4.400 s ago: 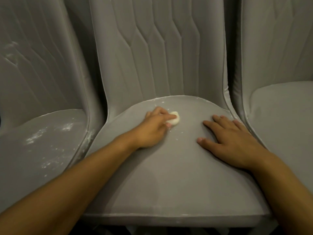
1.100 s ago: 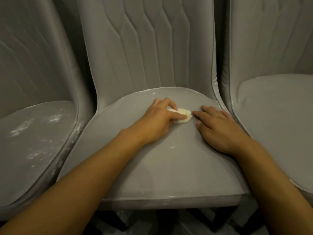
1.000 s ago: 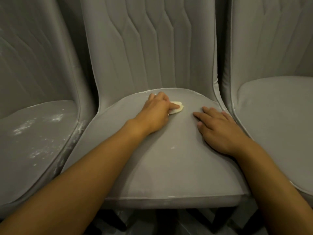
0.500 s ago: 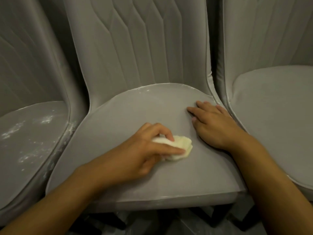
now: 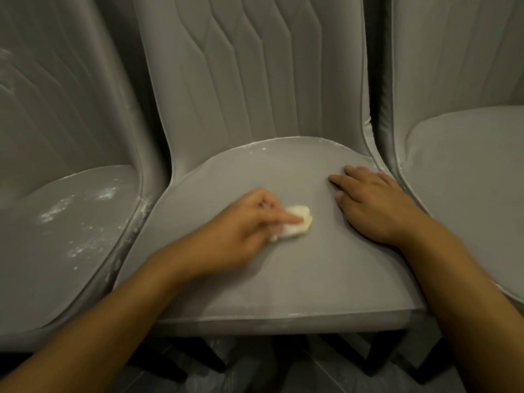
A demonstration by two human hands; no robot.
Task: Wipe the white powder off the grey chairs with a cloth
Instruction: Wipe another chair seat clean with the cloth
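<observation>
Middle chair: the left hand, motion-blurred, has its grip closed on a small cream cloth, with the index finger laid over it. The cloth is pressed to the centre of the seat. The right hand lies flat with fingers straight and holds nothing, near the seat's right rear edge. Bare seat runs from both hands to the front edge. White powder speckles the left chair seat and its right seam. Faint specks line the middle seat's rear edge. The right chair stands close alongside.
</observation>
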